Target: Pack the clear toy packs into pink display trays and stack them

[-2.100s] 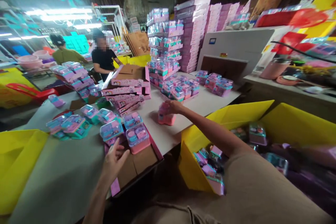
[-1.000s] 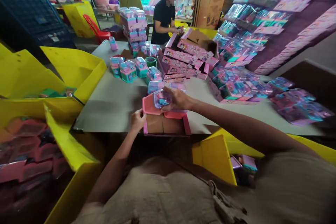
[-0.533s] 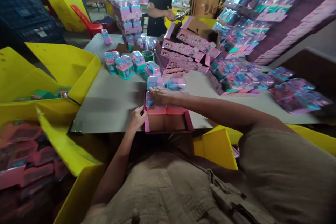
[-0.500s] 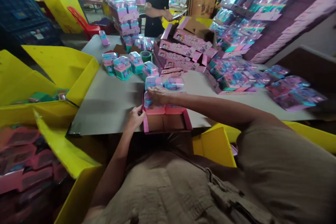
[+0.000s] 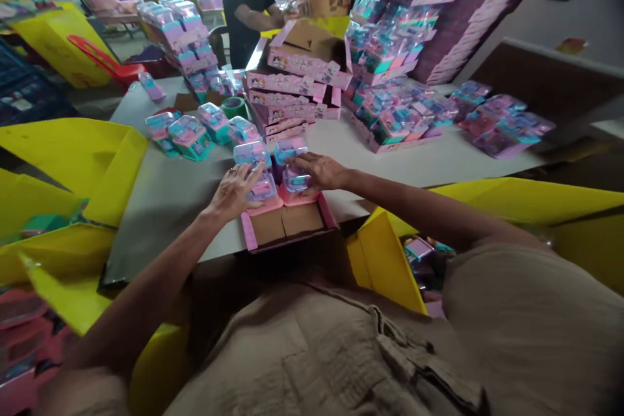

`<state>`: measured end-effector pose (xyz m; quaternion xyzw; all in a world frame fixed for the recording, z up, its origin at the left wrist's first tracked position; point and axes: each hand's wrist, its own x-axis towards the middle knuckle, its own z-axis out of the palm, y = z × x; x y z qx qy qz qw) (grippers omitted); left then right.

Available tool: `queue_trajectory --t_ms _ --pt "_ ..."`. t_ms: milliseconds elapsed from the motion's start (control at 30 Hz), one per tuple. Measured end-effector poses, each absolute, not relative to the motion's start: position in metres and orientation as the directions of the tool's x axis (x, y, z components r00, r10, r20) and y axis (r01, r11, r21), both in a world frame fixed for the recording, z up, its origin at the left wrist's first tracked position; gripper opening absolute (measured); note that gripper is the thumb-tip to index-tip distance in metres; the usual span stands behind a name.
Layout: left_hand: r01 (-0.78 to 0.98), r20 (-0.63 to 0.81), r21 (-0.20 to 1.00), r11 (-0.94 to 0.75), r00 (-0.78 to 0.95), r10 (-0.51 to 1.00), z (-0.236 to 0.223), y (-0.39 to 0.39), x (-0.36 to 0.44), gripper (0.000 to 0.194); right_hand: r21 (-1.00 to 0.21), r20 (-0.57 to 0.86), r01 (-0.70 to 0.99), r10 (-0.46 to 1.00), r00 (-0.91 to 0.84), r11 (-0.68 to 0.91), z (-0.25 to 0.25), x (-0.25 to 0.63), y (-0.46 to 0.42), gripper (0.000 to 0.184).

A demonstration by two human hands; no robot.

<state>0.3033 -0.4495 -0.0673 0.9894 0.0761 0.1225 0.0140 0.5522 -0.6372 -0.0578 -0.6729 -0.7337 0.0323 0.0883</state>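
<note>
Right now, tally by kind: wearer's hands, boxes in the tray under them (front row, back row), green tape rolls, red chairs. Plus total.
Wearer's hands: 2 (left hand, right hand)
Front-row boxes in the tray: 2
Back-row boxes in the tray: 2
Green tape roll: 1
Red chair: 1
Total: 8

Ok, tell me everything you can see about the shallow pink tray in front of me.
The pink tray is open-topped and looks like cardboard, with pink walls and a seamed brown floor. It lies flat at the table's near edge. Four clear-lidded boxes stand in it, your left hand and right hand on the nearer two.
</note>
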Motion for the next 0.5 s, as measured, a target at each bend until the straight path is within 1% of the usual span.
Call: queue_trajectory --t_ms 67,167,267,333,400,433,467,500 --pt "0.123 0.222 0.013 -0.992 0.967 0.123 -0.069 -0.447 0.305 0.084 -0.187 0.108 0.978 0.992 -0.073 0.092 -0.06 0.557 -0.638 0.098" --pt "0.117 0.184 -0.016 -0.993 0.976 0.112 -0.069 -0.449 0.312 0.085 -0.191 0.098 0.978 0.993 -0.07 0.088 -0.06 0.553 -0.635 0.098" --pt "0.142 0.186 0.005 -0.99 0.973 0.14 -0.068 -0.451 0.318 0.085 -0.184 0.07 0.979 0.995 -0.074 0.086 -0.059 0.546 -0.626 0.098" --pt "0.151 0.202 0.044 -0.988 0.967 0.157 -0.066 -0.453 0.316 0.085 -0.221 0.082 0.97 0.993 -0.09 0.106 -0.06 0.544 -0.624 0.099" --pt "0.16 0.265 0.139 -0.977 0.945 0.192 -0.068 -0.455 0.307 0.09 -0.326 0.165 0.934 0.981 -0.099 0.149 -0.062 0.547 -0.625 0.1" --pt "0.177 0.329 0.224 -0.958 0.912 0.246 -0.071 -0.456 0.301 0.095 -0.402 0.242 0.904 0.969 -0.048 0.145 -0.064 0.549 -0.627 0.099" --pt "0.201 0.402 0.336 -0.92 0.853 0.334 -0.076 -0.457 0.295 0.099 -0.491 0.318 0.864 0.946 0.061 0.11 -0.067 0.551 -0.629 0.097" --pt "0.221 0.459 0.478 -0.85 0.763 0.456 -0.083 -0.458 0.291 0.101 -0.588 0.363 0.808 0.906 0.216 0.043 -0.071 0.552 -0.631 0.093"
